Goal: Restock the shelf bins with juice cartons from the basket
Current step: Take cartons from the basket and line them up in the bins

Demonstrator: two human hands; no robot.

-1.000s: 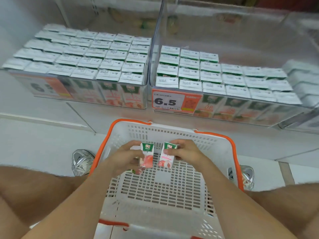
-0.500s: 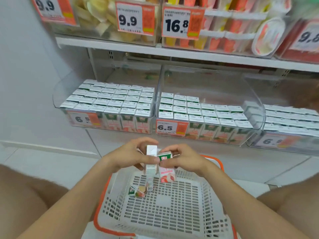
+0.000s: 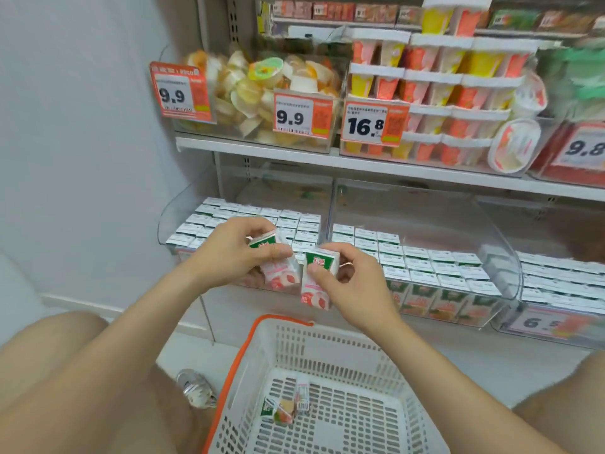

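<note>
The left hand (image 3: 232, 253) gripped one juice carton (image 3: 282, 274), fingers curled over its green top and thumb pressed on its front, so the carton tilted with its pink lower end pointing down and right. Just beside it, the right hand (image 3: 357, 286) pinched a second carton (image 3: 319, 281) by its upper end between thumb and fingers, and this one hung nearly upright. The two held cartons were close together, though whether they touched could not be told. Both were up in front of the shelf, above the far rim of the white basket (image 3: 327, 350) with its orange edge. In the basket lay two more cartons, one on its side (image 3: 277, 411) and a slimmer-looking one (image 3: 302, 393) just behind it. Behind the hands stood the clear left bin (image 3: 178, 211), filled with rows of upright cartons. The middle bin (image 3: 494, 237) next to it held rows that filled only its front part. A third bin (image 3: 556, 324) on the right, partly blurred, also held cartons. On the upper shelf (image 3: 262, 152), bins of fruit cups carried price tags reading 9.9 and 16.8 (image 3: 373, 124).
</note>
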